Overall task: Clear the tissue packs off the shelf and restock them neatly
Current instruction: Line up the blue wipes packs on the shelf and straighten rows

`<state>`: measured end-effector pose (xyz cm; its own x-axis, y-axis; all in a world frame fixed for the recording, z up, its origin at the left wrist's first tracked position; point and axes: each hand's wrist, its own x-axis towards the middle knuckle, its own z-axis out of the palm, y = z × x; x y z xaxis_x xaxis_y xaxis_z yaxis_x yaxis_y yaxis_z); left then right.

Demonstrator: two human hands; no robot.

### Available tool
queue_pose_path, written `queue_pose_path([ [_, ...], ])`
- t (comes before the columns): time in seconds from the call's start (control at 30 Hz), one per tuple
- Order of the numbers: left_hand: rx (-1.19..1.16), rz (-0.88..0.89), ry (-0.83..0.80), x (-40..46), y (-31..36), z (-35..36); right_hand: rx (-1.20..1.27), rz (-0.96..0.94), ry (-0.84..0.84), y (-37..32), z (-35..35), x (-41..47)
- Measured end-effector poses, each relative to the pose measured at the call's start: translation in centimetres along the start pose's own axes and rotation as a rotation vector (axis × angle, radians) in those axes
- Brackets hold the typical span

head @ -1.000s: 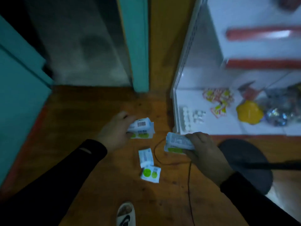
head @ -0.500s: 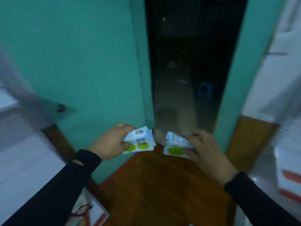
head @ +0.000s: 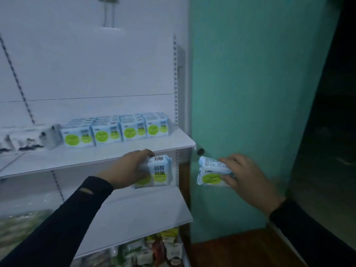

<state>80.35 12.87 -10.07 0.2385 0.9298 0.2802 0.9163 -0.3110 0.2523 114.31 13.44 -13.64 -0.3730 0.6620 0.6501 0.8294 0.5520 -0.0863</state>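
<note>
Each hand, left hand [head: 128, 170] and right hand [head: 243, 174], has its fingers curled around one pack [head: 158, 172], held below the front edge of the shelf [head: 107, 154]; they look light, soft and slippery, so grip the sides

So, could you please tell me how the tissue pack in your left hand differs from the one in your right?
The left pack faces the camera flat, barcode up, in front of the shelf; the right pack is tilted, before the green wall. The left hand covers its pack's side; the right hand pinches one end. Both have green circles.
</note>
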Motion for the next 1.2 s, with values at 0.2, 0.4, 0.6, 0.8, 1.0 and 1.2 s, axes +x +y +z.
queue_pose_path([
  [0.2, 0.072, -0.103, 0.065, 0.8, -12.1, -5.5, 0.077, -0.107, -0.017, -7.0, 7.9, 11.1],
  [0.4, 0.133, -0.202, 0.072, 1.2, -22.4, -10.0, 0.138, -0.187, -0.034, -14.4, 15.0, 20.5],
  [0.6, 0.148, -0.267, 0.058, 2.1, -28.4, -10.6, 0.160, -0.256, -0.074, -19.6, 20.8, 27.3],
  [0.8, 0.162, -0.242, 0.187, 2.5, -30.5, -8.3, 0.128, -0.330, -0.130, -20.0, 25.4, 29.1],
  [1.0, 0.248, -0.218, 0.263, 2.0, -31.3, -6.4, 0.083, -0.447, -0.006, -19.7, 26.9, 29.4],
  [1.2, 0.296, -0.247, 0.254, 3.1, -31.8, -5.8, 0.074, -0.488, 0.036, -20.6, 28.3, 30.4],
])
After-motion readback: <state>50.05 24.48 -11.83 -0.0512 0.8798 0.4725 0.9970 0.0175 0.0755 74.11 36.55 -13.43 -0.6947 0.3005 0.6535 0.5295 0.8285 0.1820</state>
